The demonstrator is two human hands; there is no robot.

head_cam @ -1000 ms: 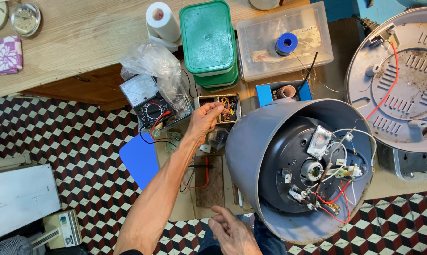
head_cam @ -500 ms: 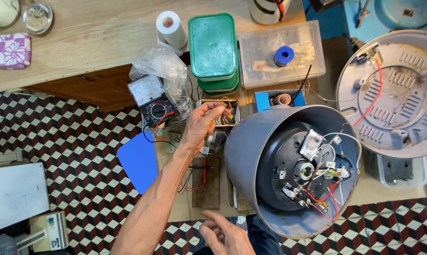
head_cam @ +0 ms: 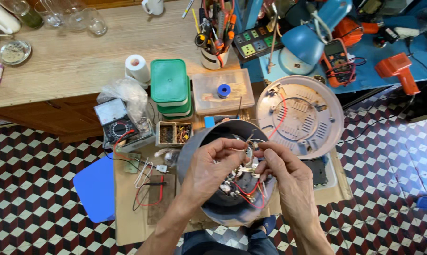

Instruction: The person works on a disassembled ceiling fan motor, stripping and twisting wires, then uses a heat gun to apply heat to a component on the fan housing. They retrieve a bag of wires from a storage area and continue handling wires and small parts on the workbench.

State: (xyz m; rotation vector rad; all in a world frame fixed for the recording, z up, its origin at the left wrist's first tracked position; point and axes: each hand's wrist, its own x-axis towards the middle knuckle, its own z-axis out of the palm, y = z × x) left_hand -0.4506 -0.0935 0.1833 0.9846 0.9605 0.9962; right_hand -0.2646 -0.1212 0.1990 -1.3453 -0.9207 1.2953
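Grey cooker shell (head_cam: 194, 156) holds red wires (head_cam: 251, 191) under both hands (head_cam: 249, 172).

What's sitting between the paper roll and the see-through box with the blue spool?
In the head view, a stack of containers with green lids stands between the paper roll and the clear box.

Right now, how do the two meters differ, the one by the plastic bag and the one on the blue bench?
The grey meter has a pale needle dial and sits on the low cardboard-covered surface; the orange meter has a dark face and lies on the blue bench. The grey one trails a red lead; the orange one's leads look dark. Both have leads attached.
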